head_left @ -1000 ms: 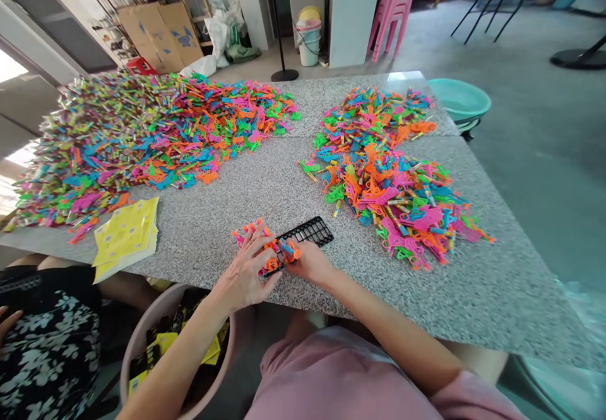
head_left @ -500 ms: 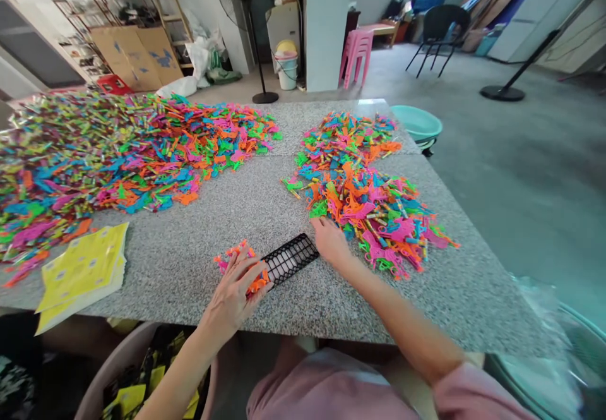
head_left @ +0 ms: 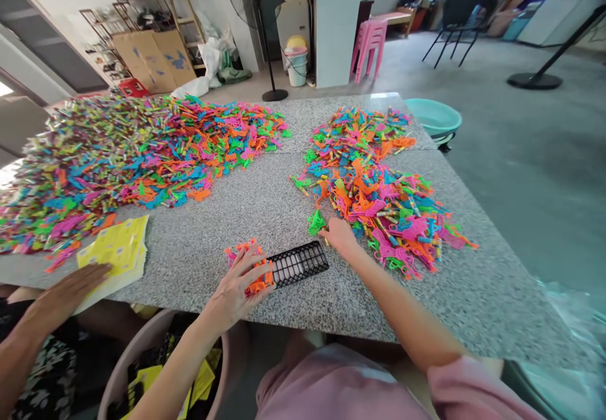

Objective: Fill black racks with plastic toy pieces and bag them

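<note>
A black plastic lattice rack lies on the grey speckled table. My left hand curls over its left end, gripping the rack where orange and pink toy pistols crowd together under the fingers. The right part of the rack shows open cells. Just off its far right corner, my right hand pinches a green toy pistol; its fingertips are closed near a small yellowish tube. Right behind this hand spreads a heap of mixed toy pistols in pink, orange, green and blue.
A larger pile of toy pistols and small tubes covers the table's left. A co-worker's hand rests on yellow printed sheets. Below the edge stands a pink tub with yellow-and-black pieces. A teal basin is beyond the table.
My right hand has drawn the green toy pistol away from the heap. The co-worker's hand has come onto the yellow sheets. The camera view has shifted slightly left.
</note>
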`<action>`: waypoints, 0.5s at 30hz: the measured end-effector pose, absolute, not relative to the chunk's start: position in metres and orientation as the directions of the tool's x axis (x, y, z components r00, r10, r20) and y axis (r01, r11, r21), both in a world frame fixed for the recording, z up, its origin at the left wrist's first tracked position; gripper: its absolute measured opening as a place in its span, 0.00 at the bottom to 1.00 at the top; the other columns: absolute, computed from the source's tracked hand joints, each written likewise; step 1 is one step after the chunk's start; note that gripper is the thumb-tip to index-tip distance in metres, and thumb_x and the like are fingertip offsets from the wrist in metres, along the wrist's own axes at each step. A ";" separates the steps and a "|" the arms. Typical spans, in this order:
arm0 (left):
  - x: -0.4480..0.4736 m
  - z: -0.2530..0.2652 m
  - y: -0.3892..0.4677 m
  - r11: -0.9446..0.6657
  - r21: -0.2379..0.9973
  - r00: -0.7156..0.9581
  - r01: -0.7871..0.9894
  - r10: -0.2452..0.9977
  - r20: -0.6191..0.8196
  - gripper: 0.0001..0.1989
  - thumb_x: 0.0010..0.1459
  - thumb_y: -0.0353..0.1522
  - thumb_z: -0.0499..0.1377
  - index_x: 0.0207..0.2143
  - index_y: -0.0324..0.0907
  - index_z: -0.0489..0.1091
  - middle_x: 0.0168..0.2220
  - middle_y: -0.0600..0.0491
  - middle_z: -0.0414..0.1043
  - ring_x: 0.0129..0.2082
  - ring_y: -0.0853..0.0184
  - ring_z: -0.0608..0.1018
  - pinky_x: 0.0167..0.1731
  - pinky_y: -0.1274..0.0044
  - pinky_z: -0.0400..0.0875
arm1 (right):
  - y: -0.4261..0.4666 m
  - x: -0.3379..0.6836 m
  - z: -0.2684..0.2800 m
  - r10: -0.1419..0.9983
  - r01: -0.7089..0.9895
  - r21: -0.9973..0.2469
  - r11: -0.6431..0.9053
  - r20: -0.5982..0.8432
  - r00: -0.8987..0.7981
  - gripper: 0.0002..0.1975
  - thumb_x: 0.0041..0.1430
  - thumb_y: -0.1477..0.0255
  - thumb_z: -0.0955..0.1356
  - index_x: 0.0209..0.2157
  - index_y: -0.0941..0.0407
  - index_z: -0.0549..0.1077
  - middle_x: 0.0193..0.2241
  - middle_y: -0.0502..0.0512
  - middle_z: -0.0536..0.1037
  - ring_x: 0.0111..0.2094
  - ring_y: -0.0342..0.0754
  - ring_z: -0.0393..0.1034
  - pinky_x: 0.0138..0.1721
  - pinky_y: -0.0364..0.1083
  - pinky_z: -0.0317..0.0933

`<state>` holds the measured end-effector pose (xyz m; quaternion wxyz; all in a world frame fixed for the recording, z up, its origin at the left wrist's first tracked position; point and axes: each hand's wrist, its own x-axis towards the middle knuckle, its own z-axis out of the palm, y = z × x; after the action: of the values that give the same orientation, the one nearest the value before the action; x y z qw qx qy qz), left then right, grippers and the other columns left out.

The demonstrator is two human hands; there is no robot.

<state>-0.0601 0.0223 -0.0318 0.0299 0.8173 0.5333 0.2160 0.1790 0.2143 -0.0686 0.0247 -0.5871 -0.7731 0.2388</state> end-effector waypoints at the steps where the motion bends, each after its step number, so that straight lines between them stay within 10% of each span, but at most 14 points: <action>1: -0.060 -0.032 0.022 -0.432 0.281 0.338 0.857 0.883 0.326 0.17 0.62 0.34 0.60 0.53 0.47 0.68 0.55 0.48 0.70 0.66 0.53 0.59 0.64 0.55 0.56 | 0.218 0.179 -0.067 0.899 0.887 -0.433 0.161 -0.306 -0.313 0.09 0.60 0.69 0.69 0.38 0.62 0.73 0.34 0.67 0.79 0.40 0.55 0.76 0.38 0.46 0.65; 9: -0.060 -0.030 0.021 -0.437 0.295 0.339 0.850 0.881 0.329 0.16 0.61 0.33 0.60 0.51 0.45 0.68 0.55 0.46 0.69 0.66 0.52 0.59 0.64 0.55 0.54 | 0.167 0.141 -0.084 0.796 0.383 -0.919 0.098 -0.159 -0.584 0.13 0.55 0.77 0.67 0.43 0.56 0.69 0.26 0.47 0.78 0.25 0.44 0.74 0.28 0.40 0.65; 15: -0.059 -0.030 0.021 -0.443 0.296 0.344 0.846 0.879 0.331 0.16 0.61 0.31 0.60 0.51 0.44 0.68 0.57 0.46 0.68 0.66 0.52 0.59 0.64 0.54 0.54 | 0.146 0.092 -0.101 0.730 0.339 -0.882 0.327 0.009 -0.683 0.10 0.48 0.80 0.70 0.35 0.55 0.73 0.28 0.49 0.78 0.32 0.47 0.74 0.34 0.42 0.63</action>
<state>-0.0593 0.0213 -0.0302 0.0360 0.8189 0.5265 0.2255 0.0922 0.1462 -0.1008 0.2080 -0.3393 -0.7877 0.4703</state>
